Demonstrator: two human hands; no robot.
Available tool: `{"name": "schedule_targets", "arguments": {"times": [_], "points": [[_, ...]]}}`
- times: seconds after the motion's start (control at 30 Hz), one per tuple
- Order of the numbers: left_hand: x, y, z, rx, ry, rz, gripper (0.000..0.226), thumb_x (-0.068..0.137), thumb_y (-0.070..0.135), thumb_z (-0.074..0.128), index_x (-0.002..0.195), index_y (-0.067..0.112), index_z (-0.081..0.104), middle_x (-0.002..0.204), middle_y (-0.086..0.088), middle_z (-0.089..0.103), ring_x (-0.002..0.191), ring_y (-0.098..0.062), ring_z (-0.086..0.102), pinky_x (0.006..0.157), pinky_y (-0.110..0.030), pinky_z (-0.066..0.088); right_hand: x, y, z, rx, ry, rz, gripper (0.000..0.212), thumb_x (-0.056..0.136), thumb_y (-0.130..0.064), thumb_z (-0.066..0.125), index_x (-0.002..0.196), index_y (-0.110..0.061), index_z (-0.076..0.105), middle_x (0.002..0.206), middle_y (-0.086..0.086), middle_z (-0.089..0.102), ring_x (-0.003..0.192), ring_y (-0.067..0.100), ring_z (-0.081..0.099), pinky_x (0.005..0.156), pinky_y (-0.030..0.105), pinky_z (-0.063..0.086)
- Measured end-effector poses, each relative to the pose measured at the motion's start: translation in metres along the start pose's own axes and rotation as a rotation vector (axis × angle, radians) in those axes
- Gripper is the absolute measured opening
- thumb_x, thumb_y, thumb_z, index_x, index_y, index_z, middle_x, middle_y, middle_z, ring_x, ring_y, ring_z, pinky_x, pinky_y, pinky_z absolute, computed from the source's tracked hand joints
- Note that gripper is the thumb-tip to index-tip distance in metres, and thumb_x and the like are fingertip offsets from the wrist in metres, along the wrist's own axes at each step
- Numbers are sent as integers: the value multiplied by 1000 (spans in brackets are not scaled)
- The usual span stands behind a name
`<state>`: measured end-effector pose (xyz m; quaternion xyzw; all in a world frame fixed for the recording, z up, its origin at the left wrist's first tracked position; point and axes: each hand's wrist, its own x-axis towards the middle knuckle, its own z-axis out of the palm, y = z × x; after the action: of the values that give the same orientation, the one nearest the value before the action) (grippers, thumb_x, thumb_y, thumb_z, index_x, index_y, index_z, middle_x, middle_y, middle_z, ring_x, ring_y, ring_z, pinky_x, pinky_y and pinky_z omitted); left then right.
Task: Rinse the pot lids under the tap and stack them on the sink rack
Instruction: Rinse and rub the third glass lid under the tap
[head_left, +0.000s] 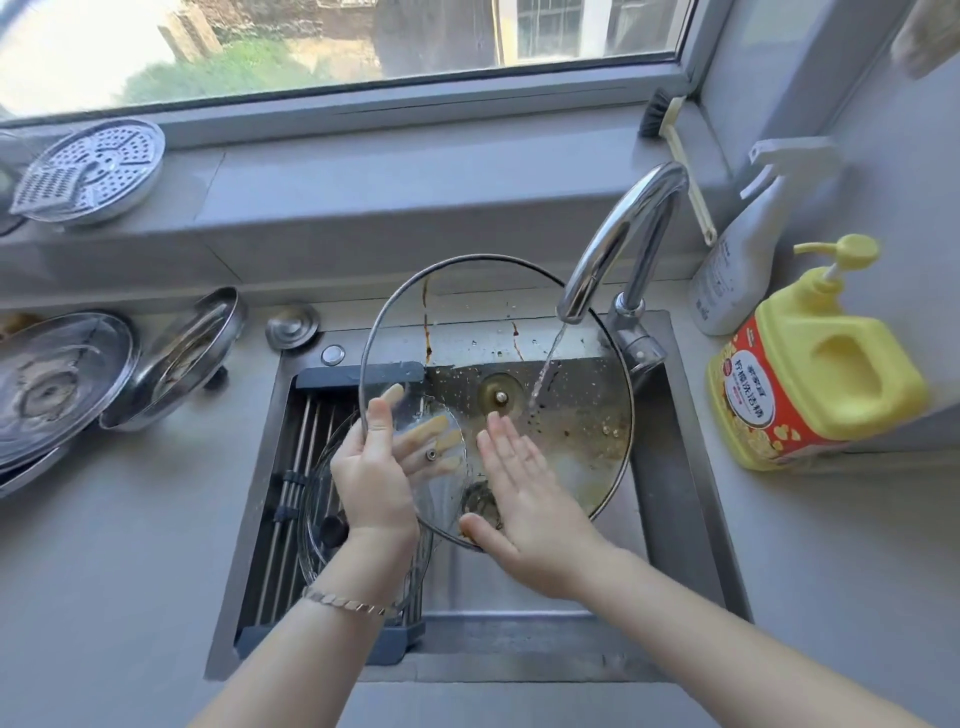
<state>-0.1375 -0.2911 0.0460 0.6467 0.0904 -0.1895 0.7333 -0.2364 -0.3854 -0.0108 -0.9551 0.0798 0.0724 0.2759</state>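
Glass pot lid (582, 431) held over the sink (691, 467), its face steeply tilted: far rim raised, near rim low, the side with the centre screw turned toward the person. Being round, it has no long axis. The far-right rim passes just under the spout of the tap (623, 228), and the water stream (545, 369) strikes the glass right of centre. The left rim overlaps the sink rack (296, 467), where a second glass lid (324, 483) lies flat; open basin remains to the near right. The left hand (374, 478) clamps the left rim, thumb in front, fingers (431, 431) spread behind the glass. The right hand (530, 499) lies flat on the lower face, fingers (506, 441) straight and together. Steel lids (57, 384) rest on the table (130, 545) at left; a soap bottle (810, 374) stands at right.
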Motion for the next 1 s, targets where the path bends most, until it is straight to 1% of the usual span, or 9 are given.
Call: {"name": "schedule_targets", "arguments": {"times": [0.17,0.3,0.33,0.43,0.5,0.63,0.7,0.8,1.0], "points": [[3,3,2,-60,54,13,24,98,35,40,98,23,61,70,-13,73,63,-27,71,51,-34,58,12,21,-19,-23,109,267,100,67,-77,-18,141,-10,-23,144,6,-36,136,17,-33,112,29,-20],[3,3,4,-43,35,10,26,98,36,40,100,23,62,75,-16,72,65,-25,72,54,-31,57,3,-11,0,-150,54,-195,76,92,-58,1,146,-4,3,153,14,3,142,31,1,114,32,-4],[3,5,2,-47,30,6,27,98,37,40,101,23,62,74,-15,73,65,-26,72,54,-32,57,3,-3,-4,-196,53,-248,75,92,-58,2,147,-7,4,153,12,3,141,31,2,113,30,-4],[7,9,-4,-66,37,10,29,98,36,39,106,19,61,75,-17,73,67,-31,72,56,-39,58,3,32,-26,-158,54,-74,84,74,-71,-21,140,-19,-19,147,-2,-28,140,20,-21,110,21,-22],[7,10,0,-70,48,19,30,98,36,40,109,17,61,75,-16,73,66,-31,72,56,-40,58,4,28,-29,-136,42,-9,86,68,-71,-27,137,-19,-24,146,0,-32,139,16,-27,109,22,-24],[6,8,6,-56,51,0,31,97,38,41,108,18,62,74,-17,73,67,-31,72,65,-41,57,0,-14,-4,-172,29,-289,69,95,-50,-1,146,-5,10,152,13,13,141,24,12,114,30,1],[6,10,2,-43,62,9,32,97,38,41,110,17,61,77,-18,73,69,-32,72,66,-46,57,0,3,-8,-177,72,-280,73,91,-56,-7,146,-9,3,152,7,0,142,25,3,114,26,-6],[6,16,-1,-44,108,63,30,98,35,41,110,17,62,82,-19,71,67,-29,72,61,-43,58,-5,36,-12,-89,54,-16,86,69,-71,-29,138,-20,-20,145,-4,-30,142,14,-20,112,23,-18],[-2,22,10,66,106,132,28,97,34,44,110,18,63,82,-19,69,73,-32,69,55,-35,57,-13,-13,20,95,87,-326,68,94,-56,7,145,-14,-4,154,5,-2,143,9,-12,116,27,-5]]}}
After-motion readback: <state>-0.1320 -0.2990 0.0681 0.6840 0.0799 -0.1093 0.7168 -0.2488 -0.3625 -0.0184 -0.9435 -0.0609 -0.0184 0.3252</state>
